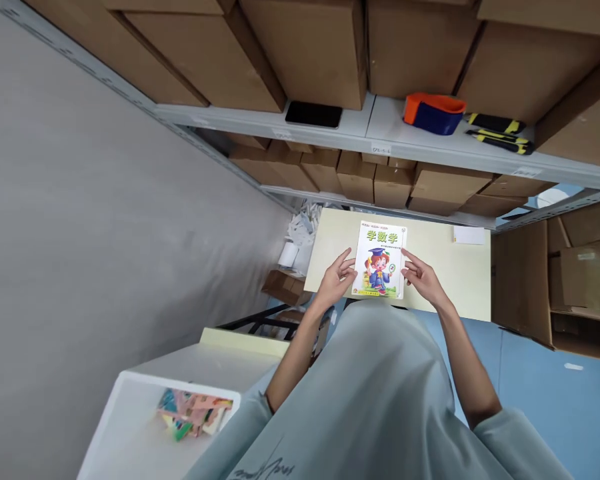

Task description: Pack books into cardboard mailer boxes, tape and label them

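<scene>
A children's booklet (379, 260) lies face up on the pale yellow table, near its front edge. Its white cover carries green Chinese characters and a cartoon child in a graduation cap. My left hand (335, 279) is at the booklet's left edge with fingers apart, fingertips at or very close to the cover's side. At the opposite edge, my right hand (423, 279) is likewise spread, its index finger and thumb by the border. Neither hand is wrapped around the booklet. Whether the fingertips press on it, I cannot tell.
On the table (445, 280), a small white card (469, 235) lies at the back right. Shelves above hold cardboard boxes (305, 53), a black phone (314, 114), an orange-and-blue band (434, 113) and yellow-black cutters (500, 133). A white bin (125, 413) with colourful items stands lower left.
</scene>
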Action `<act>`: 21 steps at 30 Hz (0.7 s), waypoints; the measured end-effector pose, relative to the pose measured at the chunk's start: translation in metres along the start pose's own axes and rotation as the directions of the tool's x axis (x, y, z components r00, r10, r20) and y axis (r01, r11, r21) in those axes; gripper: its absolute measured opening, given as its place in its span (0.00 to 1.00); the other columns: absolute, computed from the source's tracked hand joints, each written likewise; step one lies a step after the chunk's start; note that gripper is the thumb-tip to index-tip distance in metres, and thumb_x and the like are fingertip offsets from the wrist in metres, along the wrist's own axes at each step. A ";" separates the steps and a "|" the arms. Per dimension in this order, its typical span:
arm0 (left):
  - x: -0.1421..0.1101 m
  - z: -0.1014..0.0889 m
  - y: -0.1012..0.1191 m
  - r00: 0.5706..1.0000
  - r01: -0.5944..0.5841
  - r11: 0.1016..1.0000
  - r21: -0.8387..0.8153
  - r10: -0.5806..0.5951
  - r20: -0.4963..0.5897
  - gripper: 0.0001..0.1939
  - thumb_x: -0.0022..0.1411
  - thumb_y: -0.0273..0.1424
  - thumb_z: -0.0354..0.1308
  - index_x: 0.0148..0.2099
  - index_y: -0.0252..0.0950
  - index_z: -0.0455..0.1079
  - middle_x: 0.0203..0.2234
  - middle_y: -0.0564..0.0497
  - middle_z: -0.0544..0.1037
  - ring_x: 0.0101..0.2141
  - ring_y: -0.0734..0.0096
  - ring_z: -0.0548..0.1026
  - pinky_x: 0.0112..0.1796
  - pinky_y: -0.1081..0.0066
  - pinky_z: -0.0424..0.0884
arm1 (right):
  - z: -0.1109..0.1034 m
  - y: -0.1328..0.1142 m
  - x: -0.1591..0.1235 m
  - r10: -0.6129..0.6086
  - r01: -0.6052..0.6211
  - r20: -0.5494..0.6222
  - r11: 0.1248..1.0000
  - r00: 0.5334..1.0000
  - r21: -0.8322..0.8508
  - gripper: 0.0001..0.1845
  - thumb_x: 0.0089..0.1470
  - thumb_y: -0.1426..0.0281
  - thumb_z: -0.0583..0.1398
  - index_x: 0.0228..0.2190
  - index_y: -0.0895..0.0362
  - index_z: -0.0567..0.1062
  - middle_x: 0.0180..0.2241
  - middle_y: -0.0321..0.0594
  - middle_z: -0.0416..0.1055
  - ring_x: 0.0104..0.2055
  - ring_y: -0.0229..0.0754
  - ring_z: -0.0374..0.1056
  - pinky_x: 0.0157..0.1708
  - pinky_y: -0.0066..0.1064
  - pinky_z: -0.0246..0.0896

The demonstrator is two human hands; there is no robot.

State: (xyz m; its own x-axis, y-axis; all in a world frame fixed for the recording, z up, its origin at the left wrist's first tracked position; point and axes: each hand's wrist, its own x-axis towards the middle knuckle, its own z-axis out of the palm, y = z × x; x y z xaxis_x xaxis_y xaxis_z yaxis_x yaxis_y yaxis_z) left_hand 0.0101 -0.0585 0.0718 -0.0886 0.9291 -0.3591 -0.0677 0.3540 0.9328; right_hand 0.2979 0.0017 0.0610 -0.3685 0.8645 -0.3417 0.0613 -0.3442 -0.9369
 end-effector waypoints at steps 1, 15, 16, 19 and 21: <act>0.005 -0.007 -0.009 0.999 0.034 0.999 -0.028 -0.035 -0.040 0.45 0.55 0.43 0.73 0.71 0.32 0.69 0.56 0.34 0.83 0.43 0.65 0.83 0.49 0.65 0.78 | 0.008 0.006 0.009 0.012 -0.012 0.000 1.000 1.000 0.016 0.51 0.55 0.51 0.70 0.73 0.51 0.65 0.52 0.44 0.83 0.36 0.39 0.72 0.31 0.30 0.70; 0.107 -0.151 -0.091 0.909 0.241 0.970 -0.031 -0.237 -0.343 0.27 0.52 0.26 0.63 0.55 0.30 0.81 0.41 0.42 0.85 0.40 0.65 0.82 0.41 0.69 0.78 | 0.142 0.072 0.179 0.233 -0.245 -0.187 0.968 0.954 -0.047 0.37 0.37 0.43 0.75 0.38 0.61 0.84 0.33 0.45 0.84 0.29 0.41 0.74 0.36 0.39 0.76; 0.118 -0.158 -0.096 0.902 0.250 0.968 -0.023 -0.242 -0.357 0.26 0.52 0.24 0.62 0.54 0.29 0.81 0.42 0.42 0.85 0.40 0.65 0.82 0.41 0.69 0.78 | 0.149 0.076 0.189 0.238 -0.255 -0.206 0.965 0.949 -0.058 0.36 0.37 0.44 0.74 0.38 0.60 0.84 0.34 0.44 0.84 0.29 0.41 0.75 0.38 0.39 0.77; 0.148 -0.173 -0.112 0.895 0.276 0.961 -0.007 -0.260 -0.363 0.22 0.53 0.22 0.62 0.50 0.30 0.82 0.41 0.40 0.86 0.41 0.62 0.82 0.42 0.67 0.80 | 0.165 0.092 0.215 0.251 -0.282 -0.264 0.955 0.931 -0.088 0.32 0.40 0.45 0.73 0.38 0.59 0.85 0.34 0.43 0.84 0.32 0.42 0.76 0.41 0.41 0.78; 0.163 -0.180 -0.123 0.890 0.294 0.956 0.013 -0.269 -0.367 0.19 0.53 0.21 0.62 0.48 0.31 0.83 0.41 0.41 0.86 0.42 0.59 0.83 0.44 0.64 0.81 | 0.172 0.104 0.228 0.261 -0.305 -0.301 0.946 0.917 -0.108 0.30 0.43 0.46 0.72 0.37 0.58 0.85 0.32 0.42 0.84 0.33 0.44 0.77 0.42 0.41 0.78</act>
State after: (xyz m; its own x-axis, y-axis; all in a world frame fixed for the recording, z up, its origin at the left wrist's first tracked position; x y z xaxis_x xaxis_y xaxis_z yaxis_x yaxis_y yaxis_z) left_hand -0.1745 0.0300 -0.1067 -0.4257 0.6925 -0.5824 -0.0780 0.6131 0.7861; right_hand 0.0608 0.1000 -0.1014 -0.0424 0.8133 -0.5802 0.2703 -0.5497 -0.7904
